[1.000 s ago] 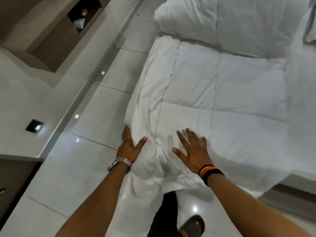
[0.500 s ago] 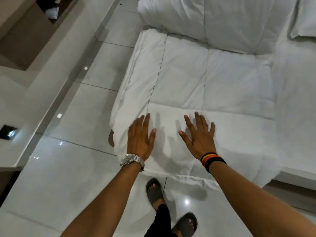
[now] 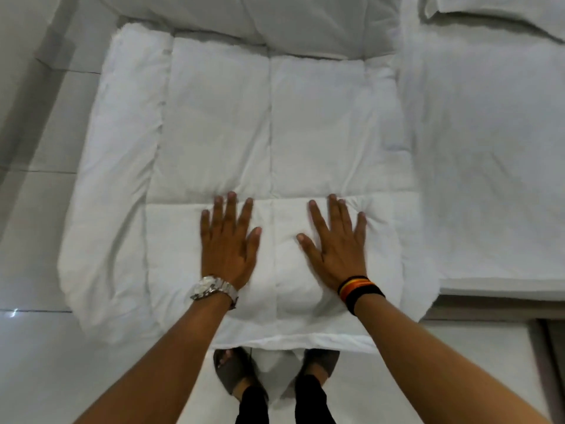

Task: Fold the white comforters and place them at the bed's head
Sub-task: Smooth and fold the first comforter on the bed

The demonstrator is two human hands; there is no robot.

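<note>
Comforter [image 3: 269,142]: white, quilted, spread flat at foot corner of bed [image 3: 489,148], near edge hanging over bed's end above sandals [image 3: 235,371]. Left hand [image 3: 227,240] pressed palm-down on comforter's near panel, fingers spread and straight, gripping nothing; watch [image 3: 214,287] on wrist. Right hand [image 3: 337,243] likewise flat beside it, fingers splayed, thumb angled inward, striped wristband [image 3: 359,290] on wrist. Both arms extended forward, hands apart, either side of comforter's centre seam.

Both hands flat on white comforter [image 3: 269,133], bare quilted surface ahead, second comforter [image 3: 275,22] heaped at far edge, tiled floor [image 3: 39,362] open along left edge
</note>
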